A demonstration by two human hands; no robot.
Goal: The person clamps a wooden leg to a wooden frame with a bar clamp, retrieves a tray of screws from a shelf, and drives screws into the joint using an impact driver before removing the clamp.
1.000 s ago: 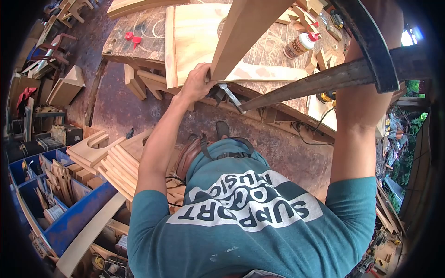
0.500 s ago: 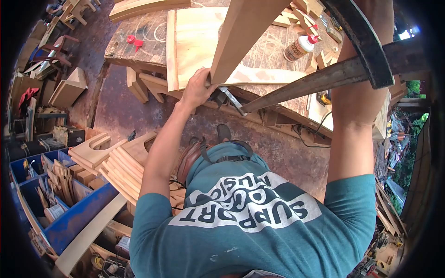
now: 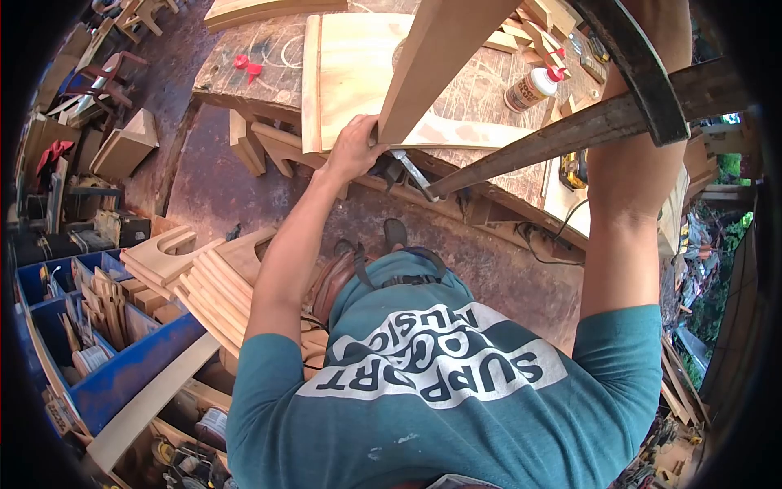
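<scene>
My left hand (image 3: 356, 148) is closed at the lower end of an upright wooden board (image 3: 436, 73), by the edge of a flat wooden panel (image 3: 350, 65) on the workbench. Just right of it is the small metal jaw (image 3: 415, 174) of a bar clamp, whose worn bar (image 3: 562, 134) slants up to the right. The clamp's dark upper jaw (image 3: 639, 69) crosses in front of my right forearm. My right arm reaches up past the bar; the fingers of my right hand are hidden or beyond the top edge.
On the workbench (image 3: 281, 61) are a glue bottle (image 3: 529, 90), a red cap-like piece (image 3: 247, 68), wood offcuts and a yellow-black tool (image 3: 573, 169). A cable hangs off the front. Stacked wooden parts (image 3: 216, 293) and a blue divided box (image 3: 134, 367) stand at lower left.
The view has shifted slightly, so the bench and panel appear a little farther right and lower. My left hand stays at the board's lower end, and the clamp keeps nearly the same position.
</scene>
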